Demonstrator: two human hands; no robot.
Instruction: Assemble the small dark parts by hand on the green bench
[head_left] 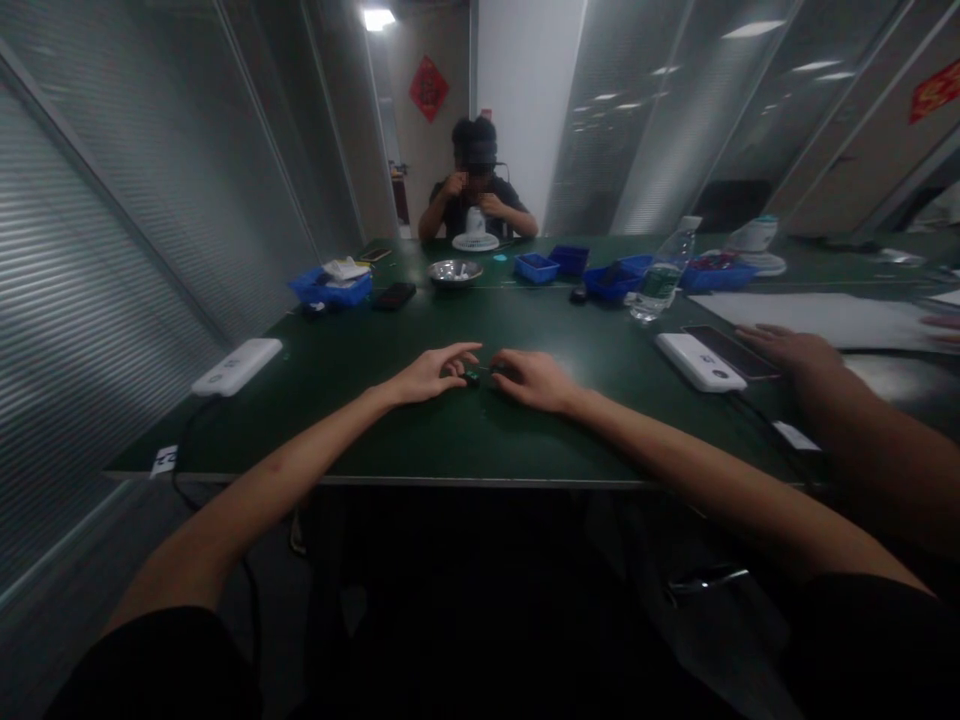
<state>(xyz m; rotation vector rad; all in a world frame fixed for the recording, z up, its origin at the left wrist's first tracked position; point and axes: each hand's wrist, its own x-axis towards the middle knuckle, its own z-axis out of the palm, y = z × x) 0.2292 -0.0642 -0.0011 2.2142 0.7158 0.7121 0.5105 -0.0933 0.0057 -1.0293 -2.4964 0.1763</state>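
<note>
My left hand [429,377] rests over the green table [420,440], its index finger stretched out and its other fingers curled toward the thumb. A small dark piece with a bit of green [472,379] is held at the tips of that thumb and those fingers; its kind is too small to tell. Facing it, a short gap away, my right hand [536,380] has its fingers bent and pinched together. Something tiny and dark [496,369] shows at its fingertips, mostly hidden by them. A thin line seems to span the gap between both hands.
White power banks [237,367] [700,362] with cables lie on either side. Behind are blue trays [334,288], a metal bowl [454,274], a dark phone [394,295] and a plastic bottle [665,275]. A co-worker's arm [847,400] reaches in at right; another person [478,185] sits opposite.
</note>
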